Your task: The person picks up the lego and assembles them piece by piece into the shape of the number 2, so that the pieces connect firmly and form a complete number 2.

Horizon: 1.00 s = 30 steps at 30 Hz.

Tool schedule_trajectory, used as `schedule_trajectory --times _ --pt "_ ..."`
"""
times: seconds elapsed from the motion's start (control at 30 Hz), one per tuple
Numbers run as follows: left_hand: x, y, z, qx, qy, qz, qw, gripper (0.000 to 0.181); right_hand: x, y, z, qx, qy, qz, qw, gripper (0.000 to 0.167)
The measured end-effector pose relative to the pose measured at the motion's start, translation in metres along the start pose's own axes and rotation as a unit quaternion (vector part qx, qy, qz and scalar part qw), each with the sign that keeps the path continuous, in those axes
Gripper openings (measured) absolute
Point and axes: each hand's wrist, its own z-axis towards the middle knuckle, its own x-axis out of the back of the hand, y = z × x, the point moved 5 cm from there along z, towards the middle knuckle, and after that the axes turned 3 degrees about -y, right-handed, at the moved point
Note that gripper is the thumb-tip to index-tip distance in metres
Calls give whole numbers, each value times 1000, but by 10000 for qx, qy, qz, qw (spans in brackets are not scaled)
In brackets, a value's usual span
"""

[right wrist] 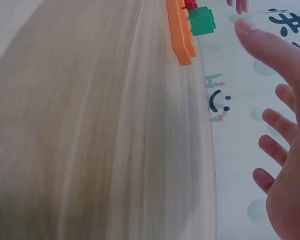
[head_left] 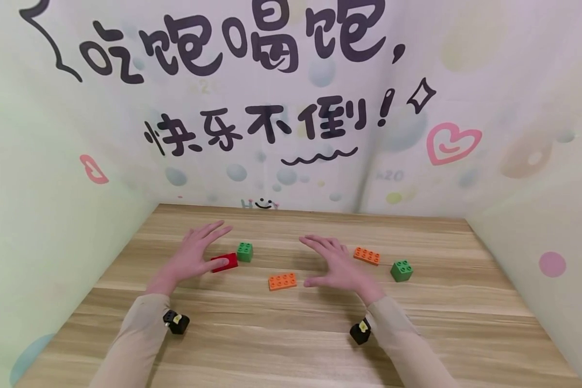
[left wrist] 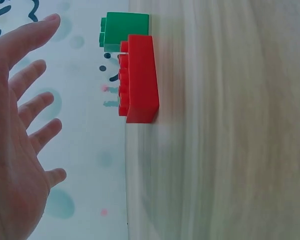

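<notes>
Above the wooden table, my left hand [head_left: 194, 257] hovers with spread fingers and holds nothing; its thumb overlaps the red brick [head_left: 230, 261] in the head view. In the left wrist view a gap separates that hand [left wrist: 15, 145] from the red brick [left wrist: 142, 80]. Just behind the red brick sits a small green brick [head_left: 244, 251]. My right hand [head_left: 337, 267], also empty with fingers extended, is raised between two flat orange bricks. One orange brick [head_left: 282, 281] lies left of its thumb, the other [head_left: 367, 256] beyond its wrist side.
A second green brick [head_left: 401, 270] stands on the right part of the wooden table [head_left: 271, 345]. Each wrist carries a small black camera [head_left: 177, 322]. A white printed curtain [head_left: 291, 183] encloses the table at the back and both sides.
</notes>
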Motion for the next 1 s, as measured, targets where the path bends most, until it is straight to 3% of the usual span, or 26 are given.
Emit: schedule_trajectory --times 0.33,0.6,1.0 --pt "-10 -2 8 -4 -40 -415 9991 78 -11 -9 11 -84 -360 498 9981 102" --pt "-14 0 11 27 -104 -702 9975 77 -22 -11 17 -160 -564 976 9935 87" --pt "-19 2 14 66 -165 -927 9955 73 -37 -14 19 148 -803 1191 9895 70"
